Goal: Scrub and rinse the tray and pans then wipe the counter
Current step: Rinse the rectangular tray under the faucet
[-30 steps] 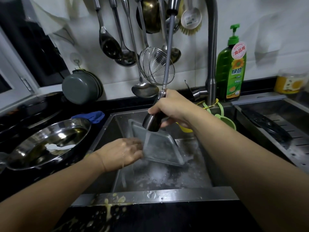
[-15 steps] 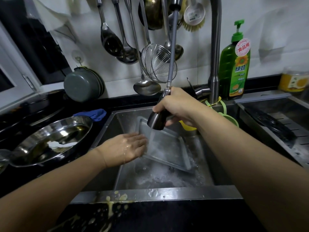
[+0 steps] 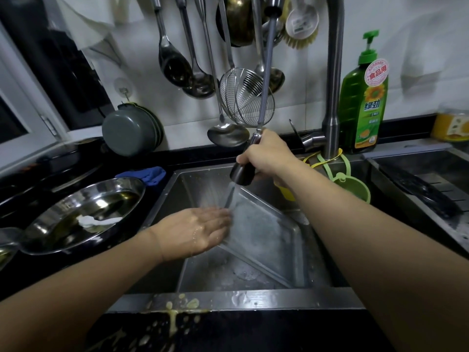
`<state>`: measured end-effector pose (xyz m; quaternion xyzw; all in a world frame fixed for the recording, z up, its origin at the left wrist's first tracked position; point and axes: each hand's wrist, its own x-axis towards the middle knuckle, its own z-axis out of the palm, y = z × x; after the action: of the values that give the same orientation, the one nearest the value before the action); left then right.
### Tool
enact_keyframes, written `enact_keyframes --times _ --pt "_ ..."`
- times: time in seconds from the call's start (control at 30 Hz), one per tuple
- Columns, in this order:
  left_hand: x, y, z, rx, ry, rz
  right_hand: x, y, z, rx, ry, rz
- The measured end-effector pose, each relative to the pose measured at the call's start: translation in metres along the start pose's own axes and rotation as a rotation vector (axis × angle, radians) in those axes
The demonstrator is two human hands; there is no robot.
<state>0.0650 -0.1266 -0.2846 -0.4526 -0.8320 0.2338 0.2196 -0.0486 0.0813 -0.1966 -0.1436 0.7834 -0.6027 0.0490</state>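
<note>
1. Inside the stainless steel sink (image 3: 253, 298), a rectangular metal tray (image 3: 269, 235) leans tilted, its upper edge raised toward the back.
2. The right hand (image 3: 269, 156) is clenched round the dark pull-out spray head (image 3: 242, 174) on its hose, and water streams from it onto the tray's upper left edge.
3. The left hand (image 3: 200, 229), wet, lies with fingers straight against the tray's left edge.
4. Left of the sink, on the black table (image 3: 253, 331), sits a round shiny steel pan (image 3: 76, 212) with white residue inside.
5. Yellowish spatter marks the table's front and the sink rim.
6. A green bottle of dish soap (image 3: 363, 102) stands behind the sink, just beside the tap.
</note>
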Motion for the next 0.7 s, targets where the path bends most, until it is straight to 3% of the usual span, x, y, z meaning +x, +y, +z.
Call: enact_keyframes --times 0.27,0.47,0.57,0.7 --pt "-0.009 -0.001 -0.001 0.034 -0.076 0.048 0.015 0.007 0.004 -0.033 0.079 -0.052" --pt "-0.011 -0.009 -0.008 0.047 -0.061 0.021 0.008 0.015 -0.033 -0.287 0.06 -0.041" --pt "-0.014 -0.015 -0.013 0.084 -0.064 0.001 -0.003 0.013 -0.051 -0.375 0.012 -0.014" --pt "-0.011 -0.017 -0.021 0.126 -0.104 -0.028 -0.014 0.005 -0.051 -0.265 -0.117 0.005"
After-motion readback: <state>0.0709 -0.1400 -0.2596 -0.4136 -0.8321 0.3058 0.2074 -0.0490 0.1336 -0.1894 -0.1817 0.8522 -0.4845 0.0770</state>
